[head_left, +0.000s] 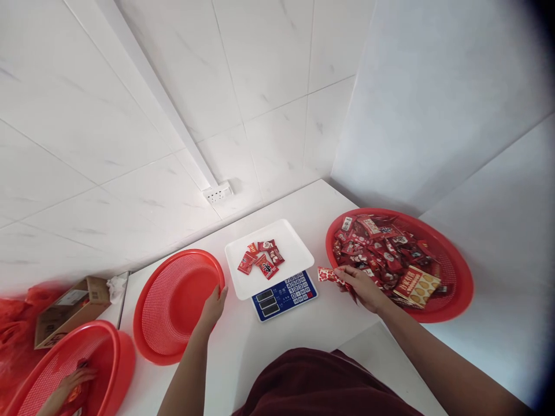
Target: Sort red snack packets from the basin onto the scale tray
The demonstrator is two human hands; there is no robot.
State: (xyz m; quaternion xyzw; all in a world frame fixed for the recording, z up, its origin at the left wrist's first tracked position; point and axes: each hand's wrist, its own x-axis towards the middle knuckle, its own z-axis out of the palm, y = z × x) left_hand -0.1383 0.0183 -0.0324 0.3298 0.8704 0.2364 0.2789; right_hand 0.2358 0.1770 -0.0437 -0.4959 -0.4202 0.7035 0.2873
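Observation:
My left hand (213, 306) rests at the right rim of a red basket (186, 294) with nothing inside; its fingers are partly hidden at the rim. Between two baskets stands a scale with a blue keypad (284, 296) and a white tray (238, 245). Several small red packets (265, 266) lie on that tray. To the right of the scale, my right hand (358, 284) pinches red packets (327, 274), one with a white floral pattern. Under and beyond this hand, a large red basket (462, 271) holds many red packets and a yellow-and-red packet (417, 287).
At the lower left, another person's hand (69, 388) reaches into a red basket (113, 361) with packets. Behind it are a cardboard box (71, 306) and red bags (15, 329). A socket (217, 192) is on the tiled wall behind the white table (303, 341).

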